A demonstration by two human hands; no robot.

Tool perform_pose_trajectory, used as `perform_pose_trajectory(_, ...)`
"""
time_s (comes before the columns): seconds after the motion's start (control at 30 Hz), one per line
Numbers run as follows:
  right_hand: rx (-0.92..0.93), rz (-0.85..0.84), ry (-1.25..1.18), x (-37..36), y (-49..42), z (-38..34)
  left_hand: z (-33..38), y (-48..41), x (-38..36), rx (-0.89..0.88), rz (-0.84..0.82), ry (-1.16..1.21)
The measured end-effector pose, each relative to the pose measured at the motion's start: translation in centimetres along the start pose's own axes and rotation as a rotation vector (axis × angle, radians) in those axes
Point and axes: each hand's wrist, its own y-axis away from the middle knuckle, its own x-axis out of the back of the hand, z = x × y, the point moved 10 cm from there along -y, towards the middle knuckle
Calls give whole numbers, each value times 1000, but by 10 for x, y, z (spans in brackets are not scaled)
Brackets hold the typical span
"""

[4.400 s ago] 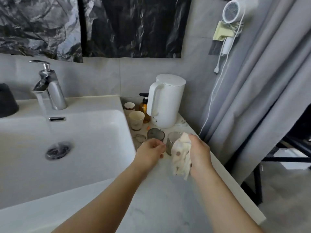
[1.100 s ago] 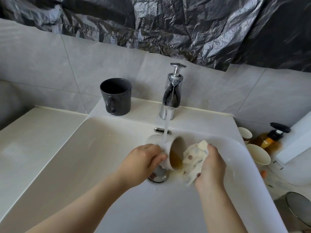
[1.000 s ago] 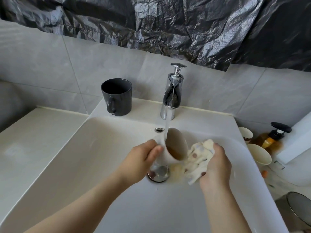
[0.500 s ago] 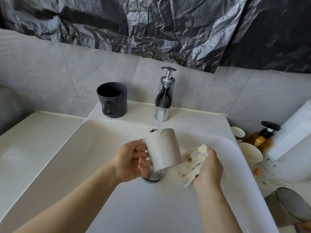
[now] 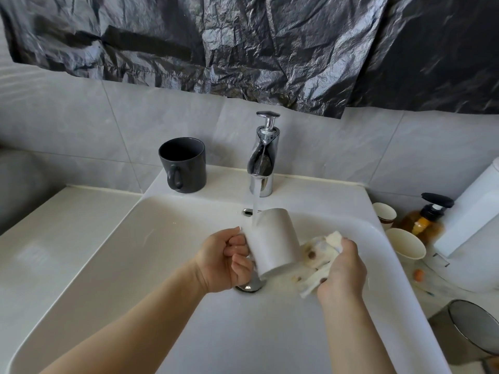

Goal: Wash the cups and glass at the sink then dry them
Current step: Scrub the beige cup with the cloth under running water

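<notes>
A crinkled black plastic sheet (image 5: 243,44) hangs across the top, from 10 to 2 o'clock, its lower edge overlapping a grey tiled wall (image 5: 67,117). At 3 o'clock an amber pump bottle (image 5: 422,225) with a black head stands upright, just beside a white kettle (image 5: 475,211) that runs out of view. A small orange bit (image 5: 419,274) lies on the marbled desk (image 5: 429,296) at 4 o'clock, near the kettle's base. At 9 o'clock the desk's pale left part meets the wall.
</notes>
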Motion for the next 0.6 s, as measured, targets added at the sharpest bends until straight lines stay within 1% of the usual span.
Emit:
perform_pose_trajectory(0.13, -15, -7, -60, 3, -4, 3, 0, -8, -13, -10, 63, -162)
perform_pose_trajectory(0.2, -15, -11, -80, 3, -6, 5, 6, -8, -18, -45, 95, -268)
perform_pose_trajectory(0.3, -3, 9, -47, 5, -8, 3, 17, -5, -28, -120, 112, -401)
perform_pose_trajectory(0.43, -22, -20, -8, 0, -5, 6, 36, 12, -38, -253, 160, -639)
perform_pose_trajectory(0.53, -40, -27, -21, -2, 1, 5, 51, 29, -42, -392, 209, -877)
perform_pose_trajectory(0.6, -43, -31, -28, -4, 5, 4, 61, 41, -40, -478, 259, -989)
